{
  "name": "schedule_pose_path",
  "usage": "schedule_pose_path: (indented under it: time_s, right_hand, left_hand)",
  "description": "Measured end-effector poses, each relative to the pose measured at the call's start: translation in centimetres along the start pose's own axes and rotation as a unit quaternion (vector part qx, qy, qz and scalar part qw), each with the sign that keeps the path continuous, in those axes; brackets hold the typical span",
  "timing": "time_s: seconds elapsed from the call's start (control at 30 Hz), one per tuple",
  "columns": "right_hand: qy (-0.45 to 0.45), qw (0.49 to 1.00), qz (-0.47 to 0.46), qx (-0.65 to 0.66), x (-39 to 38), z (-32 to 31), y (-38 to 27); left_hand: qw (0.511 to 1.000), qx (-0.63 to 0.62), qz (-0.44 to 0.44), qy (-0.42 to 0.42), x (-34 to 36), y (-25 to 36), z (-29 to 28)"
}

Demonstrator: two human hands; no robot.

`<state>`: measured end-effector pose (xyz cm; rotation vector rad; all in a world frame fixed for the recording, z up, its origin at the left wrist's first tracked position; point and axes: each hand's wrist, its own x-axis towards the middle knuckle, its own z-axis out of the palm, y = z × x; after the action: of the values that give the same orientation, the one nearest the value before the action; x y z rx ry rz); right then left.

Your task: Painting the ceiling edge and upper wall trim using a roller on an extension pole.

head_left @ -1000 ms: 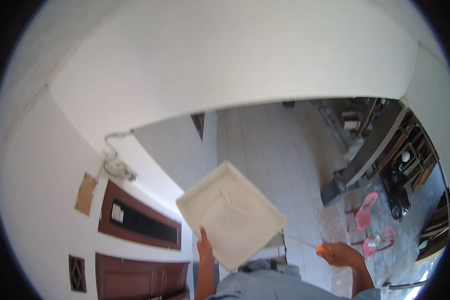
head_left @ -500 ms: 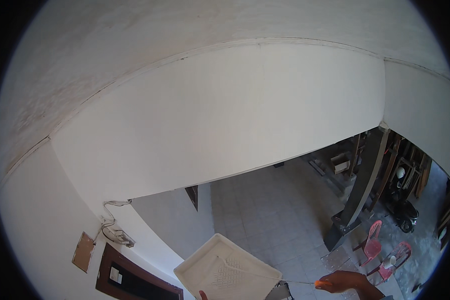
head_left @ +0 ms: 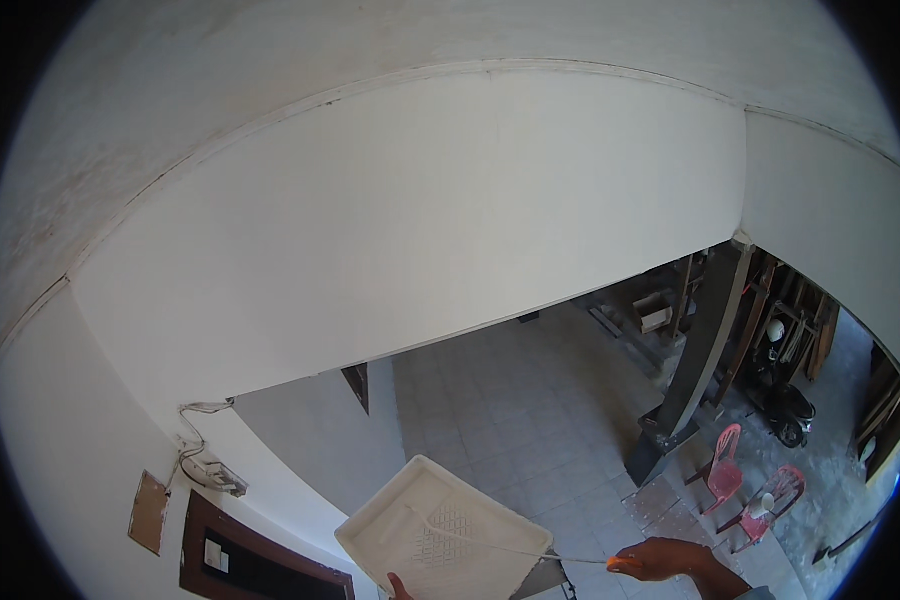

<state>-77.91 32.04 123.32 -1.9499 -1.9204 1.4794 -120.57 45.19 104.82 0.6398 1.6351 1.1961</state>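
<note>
Curled closed, my right grip point(head_left: 662, 560) is holding an orange handle point(head_left: 622, 566) right of the white tray point(head_left: 460, 575), its rod point(head_left: 580, 559) reaching over it. My left grip point(head_left: 398, 588) is showing only a thumb at the tray; its closure I cannot tell. Seemingly I'm working the rod inside; lifting would be calling for a level tray.

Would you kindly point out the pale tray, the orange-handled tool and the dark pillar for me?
Pale tray point(head_left: 455, 575): head view, on its bare inner floor.
Orange-handled tool point(head_left: 622, 566): head view, on the orange handle.
Dark pillar point(head_left: 706, 342): head view, midway along its shaft.
</note>
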Motion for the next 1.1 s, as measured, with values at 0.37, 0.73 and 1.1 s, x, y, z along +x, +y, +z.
schedule_pose_path:
  time_s: [0.37, 0.73, 1.1]
  right_hand:
    - [0.044, 0.998, 0.031, -0.013, -0.9, 0.1, -1.7]
    - [0.134, 0.991, 0.015, -0.011, -1.1, 1.0, -1.2]
    - [0.158, 0.987, 0.02, 0.007, -0.7, 1.0, -1.2]
  left_hand:
    - [0.995, -0.075, -0.045, -0.052, -2.7, 3.4, 1.1]
    - [0.996, -0.044, -0.076, -0.028, -2.7, 3.8, 2.1]
    - [0.993, -0.059, -0.088, -0.057, -3.6, 4.9, 3.2]
